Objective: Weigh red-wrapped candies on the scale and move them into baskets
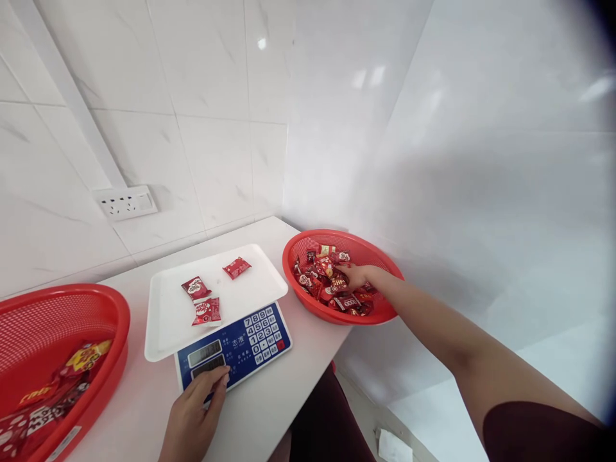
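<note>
My right hand (355, 276) reaches into a red plastic basket (301, 292) on the right. Its visible fingers are stretched out, touching small red candy packets (332, 282); some fingertips are hidden among them. My left hand (199, 410) rests at the front edge of a blue-and-white digital scale (235, 346), over its lower display. Thumb and index finger are together, with nothing visible between them. A white tray (166, 321) sits on top of the scale. On it lie three red packets: one near the back (237, 267), one at left (196, 289), one in front (207, 312).
At the left stands another red basket (120, 321) with larger red and yellow packets (86, 359). Everything rests on a white table (260, 417) against tiled walls. A power socket (126, 202) is on the wall. Something white (394, 446) lies on the floor below right.
</note>
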`<state>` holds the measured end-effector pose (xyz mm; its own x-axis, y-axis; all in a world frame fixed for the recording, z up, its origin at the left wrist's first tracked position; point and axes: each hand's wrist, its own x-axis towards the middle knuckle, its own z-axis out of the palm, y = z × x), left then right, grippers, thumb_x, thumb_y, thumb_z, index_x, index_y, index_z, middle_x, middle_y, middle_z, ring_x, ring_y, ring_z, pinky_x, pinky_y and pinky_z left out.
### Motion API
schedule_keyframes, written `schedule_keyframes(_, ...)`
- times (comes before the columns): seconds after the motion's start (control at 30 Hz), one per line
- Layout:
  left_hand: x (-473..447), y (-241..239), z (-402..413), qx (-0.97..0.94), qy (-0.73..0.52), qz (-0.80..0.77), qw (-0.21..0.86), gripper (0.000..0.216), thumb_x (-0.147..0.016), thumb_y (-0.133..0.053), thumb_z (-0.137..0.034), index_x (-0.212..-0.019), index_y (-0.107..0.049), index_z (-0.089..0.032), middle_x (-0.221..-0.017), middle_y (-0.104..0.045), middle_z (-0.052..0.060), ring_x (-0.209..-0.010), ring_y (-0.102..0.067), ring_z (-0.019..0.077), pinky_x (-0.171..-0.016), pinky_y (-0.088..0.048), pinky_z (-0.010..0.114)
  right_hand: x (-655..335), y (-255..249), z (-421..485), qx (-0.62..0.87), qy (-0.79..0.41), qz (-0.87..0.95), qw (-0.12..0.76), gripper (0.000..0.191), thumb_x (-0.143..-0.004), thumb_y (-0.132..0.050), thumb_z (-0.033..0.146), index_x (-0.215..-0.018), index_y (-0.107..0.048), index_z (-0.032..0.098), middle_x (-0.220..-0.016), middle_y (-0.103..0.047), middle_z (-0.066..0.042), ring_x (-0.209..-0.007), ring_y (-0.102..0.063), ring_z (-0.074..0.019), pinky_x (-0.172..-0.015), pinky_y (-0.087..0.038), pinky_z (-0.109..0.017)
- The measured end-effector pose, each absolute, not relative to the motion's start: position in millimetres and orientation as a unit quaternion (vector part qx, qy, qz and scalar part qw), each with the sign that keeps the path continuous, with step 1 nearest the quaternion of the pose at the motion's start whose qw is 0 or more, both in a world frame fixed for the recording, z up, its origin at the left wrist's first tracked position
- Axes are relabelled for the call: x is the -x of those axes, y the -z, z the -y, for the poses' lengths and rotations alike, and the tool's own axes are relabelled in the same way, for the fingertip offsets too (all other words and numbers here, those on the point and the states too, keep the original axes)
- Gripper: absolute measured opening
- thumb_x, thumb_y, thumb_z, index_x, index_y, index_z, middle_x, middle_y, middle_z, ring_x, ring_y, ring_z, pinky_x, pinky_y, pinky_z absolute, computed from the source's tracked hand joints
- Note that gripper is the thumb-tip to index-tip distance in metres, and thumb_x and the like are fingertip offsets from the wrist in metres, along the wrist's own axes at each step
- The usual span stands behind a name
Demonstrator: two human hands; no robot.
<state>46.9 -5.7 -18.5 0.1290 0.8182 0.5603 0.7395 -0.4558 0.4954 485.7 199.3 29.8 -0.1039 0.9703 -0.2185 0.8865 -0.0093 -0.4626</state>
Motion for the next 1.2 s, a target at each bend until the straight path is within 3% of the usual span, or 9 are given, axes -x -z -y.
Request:
schedule_keyframes(0.1, -47, 19, 6, -0.755, -0.41, -0.511, 0.042, 0.025, -0.086, -0.048, -0.04, -0.09, -0.066, -0.024, -0.082, -0.072, 0.0, -0.071, -0.069, 0.0125, -0.061, -0.054, 0.015, -476, -27, -196, 0.687, -0.267, 0.671, 0.084, 0.08, -0.034, -0.081, 0.011, -0.11, -0.06, 0.018, -0.119, -0.057, -0.015, -0.097, -0.058, -0.0306, -0.071, -0.05, -0.033)
schedule_keyframes(0.27, -48, 20, 6, -0.753, -0.414, -0.511, 0.037, 0.025, -0.086, -0.048, -0.041, -0.09, -0.066, -0.024, -0.082, -0.073, 0.0, -0.07, -0.069, 0.0125, -0.059, -0.054, 0.015, -470, -49, -189, 0.669, -0.336, 0.65, 0.132, 0.051, -0.052, -0.07, 0.007, -0.099, -0.058, 0.021, -0.096, -0.065, -0.006, -0.077, -0.062, -0.0222, -0.06, -0.051, -0.027)
schedule_keyframes(0.4, -47, 22, 5, -0.749, -0.412, -0.517, 0.047, 0.025, -0.086, -0.048, -0.041, -0.089, -0.066, -0.024, -0.082, -0.073, 0.0, -0.07, -0.069, 0.0121, -0.057, -0.053, 0.014, -472, -69, -184, 0.628, -0.415, 0.625, 0.206, 0.052, -0.064, -0.063, 0.01, -0.111, -0.048, 0.026, -0.101, -0.062, -0.004, -0.078, -0.064, -0.0177, -0.06, -0.054, -0.024)
schedule_keyframes(0.53, -46, 23, 6, -0.746, -0.416, -0.518, 0.057, 0.025, -0.085, -0.049, -0.042, -0.09, -0.066, -0.024, -0.084, -0.073, 0.0, -0.072, -0.069, 0.0124, -0.057, -0.053, 0.013, -473, -78, -183, 0.605, -0.475, 0.583, 0.263, 0.057, -0.064, -0.065, 0.009, -0.115, -0.044, 0.026, -0.101, -0.062, -0.004, -0.082, -0.065, -0.0187, -0.062, -0.056, -0.027)
schedule_keyframes(0.63, -46, 22, 7, -0.74, -0.418, -0.522, 0.066, 0.026, -0.085, -0.049, -0.043, -0.089, -0.067, -0.024, -0.083, -0.073, 0.0, -0.071, -0.069, 0.0127, -0.055, -0.053, 0.014, -472, -81, -182, 0.602, -0.486, 0.564, 0.287, 0.047, -0.067, -0.067, 0.012, -0.109, -0.048, 0.024, -0.105, -0.062, -0.005, -0.088, -0.064, -0.0186, -0.067, -0.057, -0.028)
schedule_keyframes(0.73, -46, 22, 8, -0.737, -0.421, -0.524, 0.068, 0.028, -0.085, -0.048, -0.045, -0.088, -0.067, -0.024, -0.082, -0.073, 0.001, -0.069, -0.069, 0.013, -0.055, -0.053, 0.014, -469, -82, -182, 0.61, -0.477, 0.548, 0.316, 0.035, -0.073, -0.067, 0.021, -0.104, -0.05, 0.024, -0.115, -0.059, -0.005, -0.093, -0.062, -0.0169, -0.07, -0.057, -0.028)
schedule_keyframes(0.9, -46, 22, 7, -0.741, -0.423, -0.517, 0.064, 0.026, -0.086, -0.048, -0.042, -0.089, -0.066, -0.024, -0.083, -0.072, 0.001, -0.071, -0.069, 0.0128, -0.06, -0.054, 0.015, -462, -84, -181, 0.644, -0.438, 0.534, 0.329, 0.038, -0.076, -0.066, 0.033, -0.109, -0.052, 0.025, -0.124, -0.056, -0.006, -0.097, -0.059, -0.0187, -0.064, -0.053, -0.024)
schedule_keyframes(1.2, -49, 19, 8, -0.741, -0.424, -0.516, 0.069, 0.024, -0.086, -0.048, -0.04, -0.091, -0.066, -0.025, -0.084, -0.072, 0.0, -0.072, -0.069, 0.0126, -0.056, -0.053, 0.015, -458, -82, -182, 0.659, -0.39, 0.56, 0.317, 0.038, -0.075, -0.065, 0.037, -0.109, -0.057, 0.021, -0.111, -0.065, -0.009, -0.089, -0.061, -0.0209, -0.067, -0.049, -0.027)
